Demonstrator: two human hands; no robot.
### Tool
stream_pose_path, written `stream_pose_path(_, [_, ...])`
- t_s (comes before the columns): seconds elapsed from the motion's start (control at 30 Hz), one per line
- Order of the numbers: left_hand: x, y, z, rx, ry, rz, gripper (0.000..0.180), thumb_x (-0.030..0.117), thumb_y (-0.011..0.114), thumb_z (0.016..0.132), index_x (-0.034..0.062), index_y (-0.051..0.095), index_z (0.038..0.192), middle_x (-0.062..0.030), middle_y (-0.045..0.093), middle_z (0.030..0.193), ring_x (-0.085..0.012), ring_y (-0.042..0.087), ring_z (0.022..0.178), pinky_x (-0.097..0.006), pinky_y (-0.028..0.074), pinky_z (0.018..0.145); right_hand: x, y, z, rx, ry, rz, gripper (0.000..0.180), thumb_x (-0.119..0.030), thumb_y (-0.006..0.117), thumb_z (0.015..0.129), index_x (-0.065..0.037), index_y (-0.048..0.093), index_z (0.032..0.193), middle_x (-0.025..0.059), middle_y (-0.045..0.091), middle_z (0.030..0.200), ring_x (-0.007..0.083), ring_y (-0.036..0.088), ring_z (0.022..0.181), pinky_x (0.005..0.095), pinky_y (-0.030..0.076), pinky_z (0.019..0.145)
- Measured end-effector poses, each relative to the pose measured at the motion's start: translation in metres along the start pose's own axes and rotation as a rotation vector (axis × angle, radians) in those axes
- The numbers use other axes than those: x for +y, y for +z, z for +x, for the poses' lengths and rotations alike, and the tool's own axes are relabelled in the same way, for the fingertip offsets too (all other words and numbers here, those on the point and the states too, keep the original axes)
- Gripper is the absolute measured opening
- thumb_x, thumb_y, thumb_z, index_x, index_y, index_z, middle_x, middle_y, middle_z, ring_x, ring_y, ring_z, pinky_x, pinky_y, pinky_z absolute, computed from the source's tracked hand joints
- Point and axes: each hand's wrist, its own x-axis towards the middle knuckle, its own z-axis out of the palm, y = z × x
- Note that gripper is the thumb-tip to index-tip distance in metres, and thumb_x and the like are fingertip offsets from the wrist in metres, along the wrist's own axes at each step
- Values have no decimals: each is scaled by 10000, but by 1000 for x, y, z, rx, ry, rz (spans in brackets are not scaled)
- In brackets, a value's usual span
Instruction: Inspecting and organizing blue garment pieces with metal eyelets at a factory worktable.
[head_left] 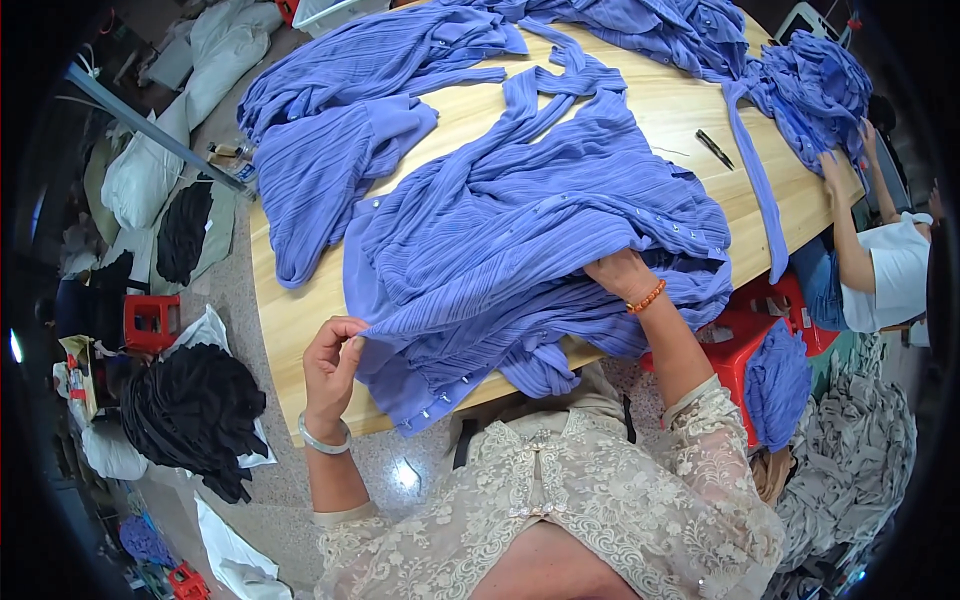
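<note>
A blue-violet pleated garment (500, 220) with small pale buttons lies spread and partly folded at the near side of the table. My left hand (333, 365), wearing a pale bangle, pinches the garment's near left edge between thumb and fingers, a little above the wood. At the garment's right part, my right hand (617, 272) reaches into the folds by the button row. Cloth covers most of its fingers, so their grip is hidden. An orange beaded bracelet circles that wrist. Below, a buttoned flap of the same cloth hangs over the table's front edge.
More blue garments lie on the wooden table (670, 120), beside a black pen-like tool (714, 149). A co-worker's hands (838, 175) touch a blue heap at the right. Red stools (735, 360) stand under that side. Black cloth (195, 410) is piled on the left floor.
</note>
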Motion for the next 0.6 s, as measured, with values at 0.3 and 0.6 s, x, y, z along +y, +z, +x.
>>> stream_pose_path(0.3, [-4,-3,-1,7,-13,-9,98,84,608,954,-5,604,994,-59,606,1011,-110,539,925,-232,415,831,-37,-44,10,-168,89,11,372,-337,664,859,-32,670,1071,176,673,1087,353,638,1010,424,511,894])
stream_pose_path(0.6, [-6,-1,2,33,-37,-11,95,86,602,959,-1,605,998,-56,606,1019,-104,535,921,-228,412,831,-28,-43,-5,-40,-56,-200,330,-227,692,829,-9,645,1073,208,652,1098,392,616,996,486,483,873])
